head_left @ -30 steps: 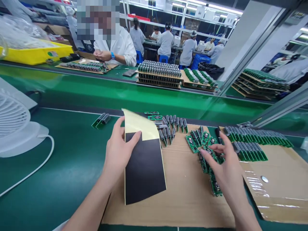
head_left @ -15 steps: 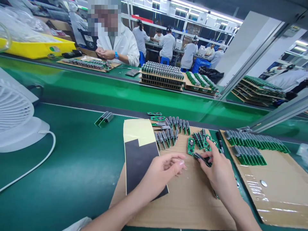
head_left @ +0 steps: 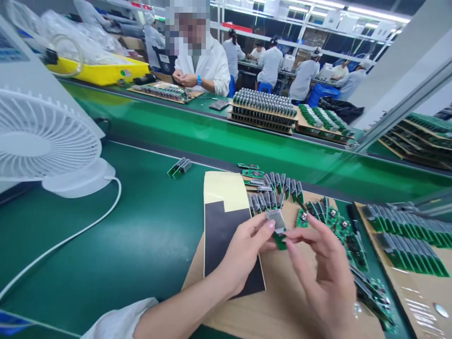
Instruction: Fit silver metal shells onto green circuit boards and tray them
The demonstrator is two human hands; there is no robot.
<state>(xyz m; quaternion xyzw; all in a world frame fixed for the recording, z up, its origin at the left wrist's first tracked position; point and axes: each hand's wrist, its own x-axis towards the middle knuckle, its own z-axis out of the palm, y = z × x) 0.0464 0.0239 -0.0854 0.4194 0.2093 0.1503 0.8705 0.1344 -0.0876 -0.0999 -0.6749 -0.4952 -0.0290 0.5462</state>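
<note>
A small green circuit board (head_left: 280, 239) with a grey display screen (head_left: 276, 220) is held tilted above the cardboard. My left hand (head_left: 243, 249) pinches it at the screen, thumb on the front. At the board's right edge, the thumb and a fingertip of my right hand (head_left: 325, 268) close on it, while the index finger stretches out above. Under my left forearm lies a black sheet (head_left: 226, 245) with a pale yellow upper part (head_left: 226, 186). Several boards with screens stand in rows (head_left: 264, 200) behind my hands. More loose boards (head_left: 334, 214) lie to the right.
Cardboard (head_left: 282, 301) lies under the work. Another cardboard sheet (head_left: 399, 282) at right carries upright boards (head_left: 406, 254) and a small silver disc (head_left: 441, 310). A white fan (head_left: 77, 174) with its cable stands left. Beyond a green ledge, a person (head_left: 201, 61) sits near stacked boards (head_left: 263, 106).
My right hand has brought a board from the loose pile to my left hand, which now grips it. The camera view has shifted left, so the scene appears farther right.
</note>
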